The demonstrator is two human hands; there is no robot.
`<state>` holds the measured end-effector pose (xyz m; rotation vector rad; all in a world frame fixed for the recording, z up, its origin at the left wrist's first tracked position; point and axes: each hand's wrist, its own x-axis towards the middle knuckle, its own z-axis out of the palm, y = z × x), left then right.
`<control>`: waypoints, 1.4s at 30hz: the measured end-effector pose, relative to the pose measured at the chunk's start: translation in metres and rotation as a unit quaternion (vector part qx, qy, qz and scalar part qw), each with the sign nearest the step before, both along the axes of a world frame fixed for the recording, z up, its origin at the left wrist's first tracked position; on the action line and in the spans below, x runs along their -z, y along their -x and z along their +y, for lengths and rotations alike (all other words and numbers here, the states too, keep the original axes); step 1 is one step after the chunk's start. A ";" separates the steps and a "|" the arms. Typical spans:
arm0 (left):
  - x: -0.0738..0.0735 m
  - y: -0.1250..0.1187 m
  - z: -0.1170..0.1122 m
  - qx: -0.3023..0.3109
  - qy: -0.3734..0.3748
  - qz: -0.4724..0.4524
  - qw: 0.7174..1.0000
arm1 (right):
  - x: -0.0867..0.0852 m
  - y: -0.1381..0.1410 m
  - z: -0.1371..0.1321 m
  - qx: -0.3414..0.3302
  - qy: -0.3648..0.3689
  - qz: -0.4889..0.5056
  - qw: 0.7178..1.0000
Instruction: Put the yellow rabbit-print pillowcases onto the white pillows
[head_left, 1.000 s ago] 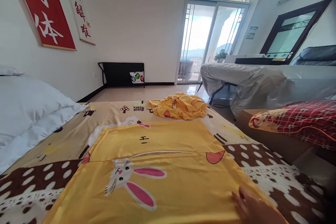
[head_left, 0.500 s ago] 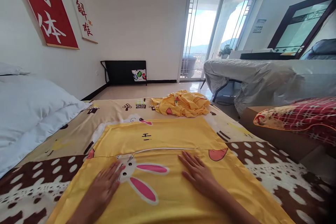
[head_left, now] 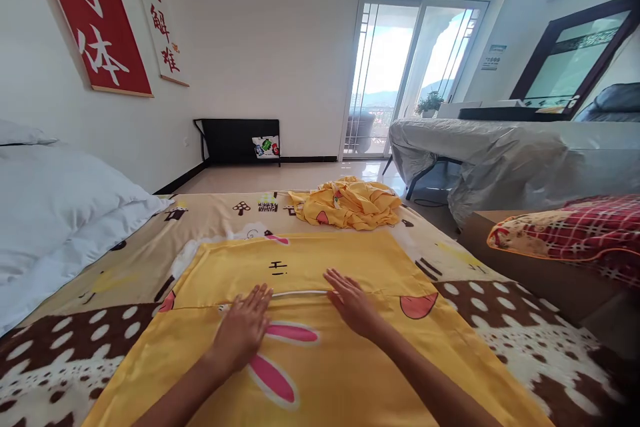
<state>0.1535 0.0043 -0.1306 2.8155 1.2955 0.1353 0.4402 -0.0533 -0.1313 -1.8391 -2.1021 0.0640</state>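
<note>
A yellow fabric cover (head_left: 350, 360) with a printed rabbit lies spread out on the bed. Across it runs a seam opening with a white strip (head_left: 300, 293) showing along its middle. My left hand (head_left: 245, 327) rests flat over the rabbit's face, fingertips at the left end of the strip. At the strip's right end lies my right hand (head_left: 353, 300), palm down with fingers stretched out. Neither hand grips the fabric. A crumpled yellow cloth (head_left: 350, 203) sits beyond the cover, apart from both hands.
White pillows (head_left: 65, 207) are piled at the left. The patterned blanket (head_left: 500, 320) covers the bed under the yellow fabric. To the right, a red plaid cloth (head_left: 575, 233) lies on a cardboard box (head_left: 480, 227). Behind it stands a plastic-covered table (head_left: 475, 140).
My left hand has slid right and forward onto the seam, covering the rabbit's face. My right hand has moved slightly left and forward, so the hands are closer together.
</note>
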 end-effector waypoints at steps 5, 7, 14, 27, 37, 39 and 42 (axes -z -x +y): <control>0.002 -0.047 0.061 -0.085 0.046 0.008 0.995 | -0.003 0.046 0.068 -0.025 0.000 0.012 1.000; 0.007 -0.011 0.085 -0.133 0.035 0.010 0.990 | 0.006 0.009 0.071 0.023 0.028 -0.006 0.999; 0.023 0.133 0.122 -0.319 -0.001 0.037 0.947 | 0.018 -0.167 0.019 0.274 0.122 -0.067 0.952; 0.010 -0.104 0.123 -0.125 0.017 -0.002 0.992 | 0.017 0.055 0.140 0.025 0.023 -0.028 0.999; 0.033 0.014 0.188 -0.245 0.026 -0.014 0.969 | 0.023 -0.076 0.149 0.139 0.123 -0.027 0.982; 0.034 0.041 0.197 -0.272 0.034 -0.010 0.962 | 0.026 -0.112 0.139 0.188 0.143 -0.029 0.971; 0.039 0.066 0.208 -0.290 0.037 -0.013 0.956 | 0.032 -0.163 0.121 0.264 0.155 -0.046 0.951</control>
